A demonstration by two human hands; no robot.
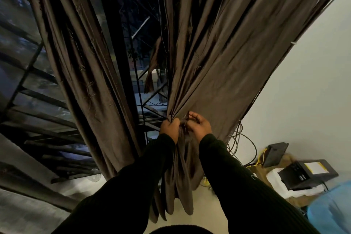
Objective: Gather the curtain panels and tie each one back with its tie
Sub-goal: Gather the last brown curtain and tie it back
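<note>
1. The right curtain panel (224, 59), brown and pleated, hangs from the upper right and narrows to a gathered neck at the frame's centre; its long axis runs from the upper right down to the hands, then drops straight to the floor (207, 213).
2. Below the neck the bunched cloth hangs in loose folds, its hem just above the floor.
3. The left hand (169, 128) has its fingers clenched round the gathered neck from the left side.
4. The right hand (199, 125) sits touching the neck on the right, fingers curled and pinching a narrow strip of the same brown cloth, apparently the tie (185, 123); I cannot tell how far it wraps.
5. The left curtain panel (79, 66) hangs loose, well apart, slanting from the upper left to the floor.
6. Between the panels shows a dark window (136, 24) with metal bars.
7. Against the white wall (303, 91) on the right lie tangled cables (241, 144), black boxes (307, 174) and a blue bag (330, 213).
</note>
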